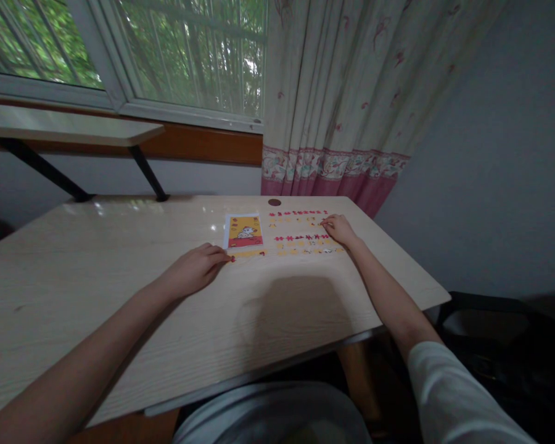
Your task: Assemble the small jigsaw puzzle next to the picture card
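Pale wood-grain desk under a window, and I'm working at its far right part from my end of the feed. Smack in the middle of it all are the small puzzle pieces, laid out in neat red and yellow rows on the desktop, just right of a picture card with a white cat on yellow and red. Another yellow row runs along the near edge of the card.

My left hand comes in low from the left, palm down, thumb and fingers drawn together at a little red piece by that row's left end. Can't tell whether it's pinched or just touched. My right hand sits at the right end of the upper rows, wrist bent inward, fingertips bunched and pointing left at the pieces; can't tell if they're gripping one. Both forearms slant in over the desk, with a pale sleeve on the right.

Further out: a dark round disc near the back edge, a flowered curtain behind, and a raised shelf at left.
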Motion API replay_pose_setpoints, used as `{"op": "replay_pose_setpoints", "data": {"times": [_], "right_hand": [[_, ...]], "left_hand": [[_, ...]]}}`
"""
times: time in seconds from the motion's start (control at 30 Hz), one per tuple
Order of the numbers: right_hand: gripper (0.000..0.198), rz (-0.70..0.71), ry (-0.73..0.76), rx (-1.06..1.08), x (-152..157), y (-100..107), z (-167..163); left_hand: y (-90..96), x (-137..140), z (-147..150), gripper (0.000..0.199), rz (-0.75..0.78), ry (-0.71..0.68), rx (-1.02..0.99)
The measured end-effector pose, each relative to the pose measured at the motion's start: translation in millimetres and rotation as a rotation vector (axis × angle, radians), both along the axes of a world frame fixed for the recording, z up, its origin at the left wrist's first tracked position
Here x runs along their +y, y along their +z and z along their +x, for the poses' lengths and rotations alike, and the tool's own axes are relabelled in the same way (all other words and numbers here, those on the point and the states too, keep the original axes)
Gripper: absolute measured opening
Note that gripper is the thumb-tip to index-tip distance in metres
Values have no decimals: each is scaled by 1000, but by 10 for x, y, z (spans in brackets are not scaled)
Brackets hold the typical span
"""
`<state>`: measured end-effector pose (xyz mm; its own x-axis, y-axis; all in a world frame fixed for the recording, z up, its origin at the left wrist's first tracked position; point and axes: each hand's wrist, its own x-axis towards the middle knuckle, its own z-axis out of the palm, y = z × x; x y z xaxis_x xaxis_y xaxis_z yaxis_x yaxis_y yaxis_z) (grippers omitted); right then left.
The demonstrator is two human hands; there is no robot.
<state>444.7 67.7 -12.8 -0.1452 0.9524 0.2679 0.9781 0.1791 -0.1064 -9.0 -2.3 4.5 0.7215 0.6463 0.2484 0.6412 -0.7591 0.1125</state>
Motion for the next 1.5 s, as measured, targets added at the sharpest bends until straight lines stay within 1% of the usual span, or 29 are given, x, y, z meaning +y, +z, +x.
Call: {"op": "replay_pose_setpoints", "data": {"times": [0.1, 0.23, 0.4, 0.5, 0.63, 0.77, 0.9, 1.1, 1.27, 1.37, 1.5], "right_hand": [[29, -9, -25, 16, -13, 5, -10], [30, -23, -155, 40, 20, 53, -60], [29, -61, -261, 36, 211, 156, -209], [27, -106, -291, 35, 348, 187, -318], [25, -171, -285, 32, 464, 191, -411], [24, -242, -279, 21, 520, 216, -430], [27, -296, -296, -8, 549, 300, -444], [23, -360, -300, -28, 547, 441, -502], [24, -419, -318, -10, 574, 467, -533], [24, -419, -302, 19, 579, 439, -532], [23, -350, -257, 81, 526, 399, -506]], "left_hand": [[-3, 8, -2, 35, 4, -8, 9], [-16, 17, -5, 36, 6, -13, 12], [0, 2, 8, 35, 3, -6, -3], [21, -11, 18, 36, -7, 1, 0], [20, -11, 14, 36, -12, 1, -4], [3, -3, 6, 35, -10, 0, -14], [10, -7, 11, 36, -13, 5, -3], [32, -23, 16, 35, -16, 5, -9], [42, -36, 22, 36, -17, 14, 6], [42, -39, 28, 36, -17, 21, 5], [33, -29, 23, 35, -9, 12, 2]]}}
